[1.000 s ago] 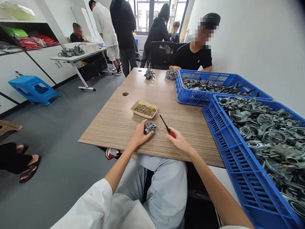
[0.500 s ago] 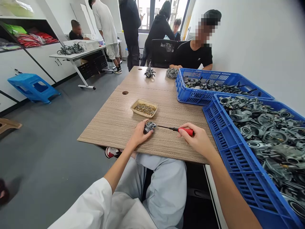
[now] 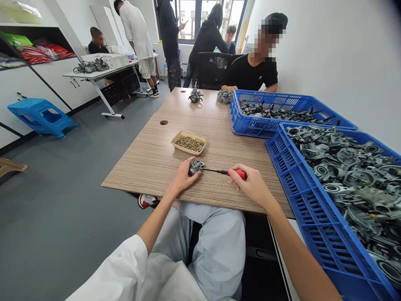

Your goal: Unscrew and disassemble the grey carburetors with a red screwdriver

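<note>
On the wood-grain table (image 3: 140, 163), my left hand (image 3: 182, 177) is closed around a small grey metal carburetor body (image 3: 196, 167). My right hand (image 3: 249, 182) grips the red handle of a screwdriver (image 3: 224, 172) with a black shaft. The screwdriver lies nearly level and points left, its tip at the right side of the carburetor body. Whether the tip sits in a screw is too small to tell. Just beyond my left hand stands a cream tray (image 3: 177, 146) of small brass-coloured and silver parts.
Blue crates (image 3: 278, 165) of metal castings line the table's right side, with another blue crate (image 3: 247, 127) behind. Farther back are a carburetor (image 3: 196, 96) and a pile of small metal parts (image 3: 224, 96). A person in black (image 3: 255, 73) sits at the far end.
My right hand has moved left with the screwdriver, bringing its tip up to the carburetor body. My left hand keeps its hold in about the same place.
</note>
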### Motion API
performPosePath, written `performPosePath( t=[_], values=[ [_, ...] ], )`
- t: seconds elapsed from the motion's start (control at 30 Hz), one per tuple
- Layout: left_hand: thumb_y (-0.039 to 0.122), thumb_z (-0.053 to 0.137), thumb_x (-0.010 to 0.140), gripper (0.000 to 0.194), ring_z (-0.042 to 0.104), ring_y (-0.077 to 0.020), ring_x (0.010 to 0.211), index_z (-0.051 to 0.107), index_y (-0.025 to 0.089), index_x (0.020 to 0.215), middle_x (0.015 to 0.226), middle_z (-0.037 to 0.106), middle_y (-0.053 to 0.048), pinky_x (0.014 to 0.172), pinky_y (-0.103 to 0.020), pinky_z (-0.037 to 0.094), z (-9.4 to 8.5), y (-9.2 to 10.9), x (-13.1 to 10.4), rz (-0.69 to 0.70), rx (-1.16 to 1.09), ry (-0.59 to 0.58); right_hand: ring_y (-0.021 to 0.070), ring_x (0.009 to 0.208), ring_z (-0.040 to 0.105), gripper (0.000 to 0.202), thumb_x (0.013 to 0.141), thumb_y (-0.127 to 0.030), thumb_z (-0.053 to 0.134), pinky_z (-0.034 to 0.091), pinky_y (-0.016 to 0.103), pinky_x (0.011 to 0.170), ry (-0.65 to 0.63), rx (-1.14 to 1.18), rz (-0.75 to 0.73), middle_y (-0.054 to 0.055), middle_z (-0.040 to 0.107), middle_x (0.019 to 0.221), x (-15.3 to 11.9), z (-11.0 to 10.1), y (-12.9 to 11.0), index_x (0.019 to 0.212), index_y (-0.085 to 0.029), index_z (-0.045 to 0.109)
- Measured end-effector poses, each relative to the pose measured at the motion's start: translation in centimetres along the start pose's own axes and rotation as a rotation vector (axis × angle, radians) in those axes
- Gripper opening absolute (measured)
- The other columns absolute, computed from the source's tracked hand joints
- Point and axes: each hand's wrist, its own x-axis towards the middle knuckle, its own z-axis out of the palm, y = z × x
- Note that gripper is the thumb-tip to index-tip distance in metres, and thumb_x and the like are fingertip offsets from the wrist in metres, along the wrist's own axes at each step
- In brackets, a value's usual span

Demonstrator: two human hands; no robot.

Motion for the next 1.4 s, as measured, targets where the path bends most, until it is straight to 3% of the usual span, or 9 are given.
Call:
performPosePath(
  t=[1.03, 1.17, 1.4],
  values=[
    [0.041, 0.067, 0.097, 0.065, 0.058, -0.0311, 0.137, 0.042, 0.02, 0.154, 0.148, 0.06, -0.016, 0.12, -0.051, 0.044, -0.1, 0.1, 0.1, 0.001, -0.006, -0.003, 0.0193, 0.049, 0.067, 0.029, 0.1, -0.051, 0.057, 0.053, 0.031, 0.061, 0.037, 0.011, 0.021, 0.0, 0.075, 0.064, 0.0, 1.1, -0.2, 0.089, -0.024, 0.063],
    [0.04, 0.066, 0.097, 0.063, 0.058, -0.0309, 0.137, 0.043, 0.019, 0.153, 0.148, 0.061, -0.016, 0.119, -0.05, 0.045, -0.2, 0.3, 0.1, -0.003, -0.01, -0.004, 0.0195, 0.055, 0.065, 0.025, 0.1, -0.049, 0.059, 0.05, 0.031, 0.064, 0.028, -0.118, -0.051, -0.002, 0.071, 0.065, -0.3, 1.0, -0.4, 0.097, -0.025, 0.065],
    [0.04, 0.067, 0.097, 0.064, 0.058, -0.0306, 0.139, 0.044, 0.02, 0.153, 0.149, 0.06, -0.016, 0.12, -0.05, 0.044, -0.1, 0.0, 0.1, -0.004, -0.009, -0.002, 0.0217, 0.071, 0.069, 0.019, 0.102, -0.045, 0.058, 0.048, 0.031, 0.069, 0.003, -0.274, -0.175, 0.002, 0.075, 0.083, -0.8, 1.1, -0.8, 0.105, -0.027, 0.064]
  ],
)
